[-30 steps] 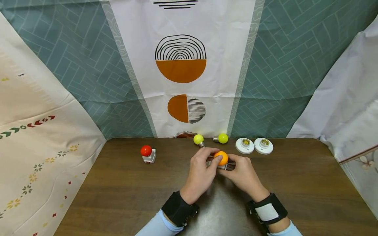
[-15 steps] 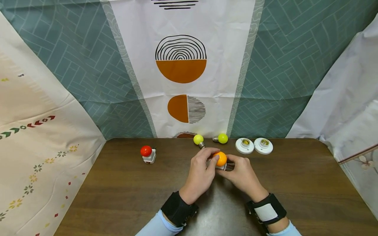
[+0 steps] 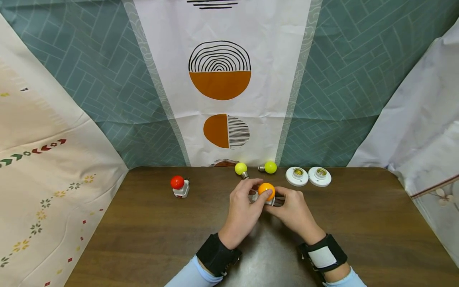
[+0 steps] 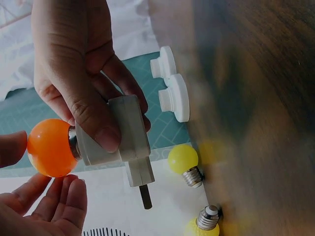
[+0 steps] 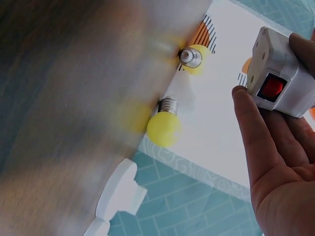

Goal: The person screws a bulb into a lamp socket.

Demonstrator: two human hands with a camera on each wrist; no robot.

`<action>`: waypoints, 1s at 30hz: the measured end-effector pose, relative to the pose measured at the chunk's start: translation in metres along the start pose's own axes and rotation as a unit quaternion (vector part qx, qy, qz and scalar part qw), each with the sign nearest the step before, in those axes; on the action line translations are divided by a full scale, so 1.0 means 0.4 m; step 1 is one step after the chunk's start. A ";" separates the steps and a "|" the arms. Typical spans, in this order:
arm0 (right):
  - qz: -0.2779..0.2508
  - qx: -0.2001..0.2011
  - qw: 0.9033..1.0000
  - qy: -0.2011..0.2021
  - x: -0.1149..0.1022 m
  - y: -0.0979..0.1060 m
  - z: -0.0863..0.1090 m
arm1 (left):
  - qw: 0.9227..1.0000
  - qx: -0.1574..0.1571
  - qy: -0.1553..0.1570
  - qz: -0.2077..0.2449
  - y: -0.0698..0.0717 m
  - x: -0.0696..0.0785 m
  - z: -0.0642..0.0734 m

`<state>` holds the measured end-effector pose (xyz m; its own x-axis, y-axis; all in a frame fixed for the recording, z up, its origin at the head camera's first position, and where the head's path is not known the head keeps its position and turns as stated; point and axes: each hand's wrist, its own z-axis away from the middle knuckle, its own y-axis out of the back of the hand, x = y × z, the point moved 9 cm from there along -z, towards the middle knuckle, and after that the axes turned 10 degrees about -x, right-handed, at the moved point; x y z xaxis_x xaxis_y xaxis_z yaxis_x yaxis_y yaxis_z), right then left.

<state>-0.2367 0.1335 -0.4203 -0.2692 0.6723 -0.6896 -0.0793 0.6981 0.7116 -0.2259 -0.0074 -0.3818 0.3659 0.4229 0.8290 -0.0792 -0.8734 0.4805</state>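
Observation:
In the head view my left hand (image 3: pixel 241 207) has its thumb and fingers around a round orange light bulb (image 3: pixel 266 191). My right hand (image 3: pixel 295 211) grips the white plug-in lamp socket (image 4: pixel 132 125) beneath that bulb. The bulb sits in the socket mouth, a strip of its metal base showing in the left wrist view. There, the left thumb (image 4: pixel 11 149) and fingertips press the bulb from opposite sides. A flat metal plug prong (image 4: pixel 145 196) sticks out of the socket. The right wrist view shows a red switch (image 5: pixel 272 87) on the socket's side.
On the brown table (image 3: pixel 150 239), a red bulb (image 3: pixel 177 182) stands in another white plug-in socket (image 3: pixel 181 189) at left. Two yellow bulbs (image 3: pixel 241 168) lie along the back edge. Two round white lamp holders (image 3: pixel 297 176) sit right of them. Patterned cloth (image 3: pixel 229 32) hangs behind.
The left thumb and fingers have shifted around the orange bulb, the fingertips drawing back slightly from its far side. The right hand keeps its grip on the socket, nearly still.

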 end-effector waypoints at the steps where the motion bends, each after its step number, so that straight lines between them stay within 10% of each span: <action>1: 0.000 0.000 1.000 0.000 0.000 0.000 0.000 | 1.000 -0.002 0.001 0.001 -0.002 0.000 0.000; 30: 0.008 0.014 1.000 0.022 -0.001 0.004 -0.001 | 0.997 -0.048 -0.053 -0.034 -0.017 0.023 -0.009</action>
<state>-0.2373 0.1343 -0.4189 -0.3129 0.6715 -0.6717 -0.0477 0.6952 0.7173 -0.2254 0.0032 -0.3763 0.4685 0.4489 0.7609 -0.1362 -0.8143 0.5643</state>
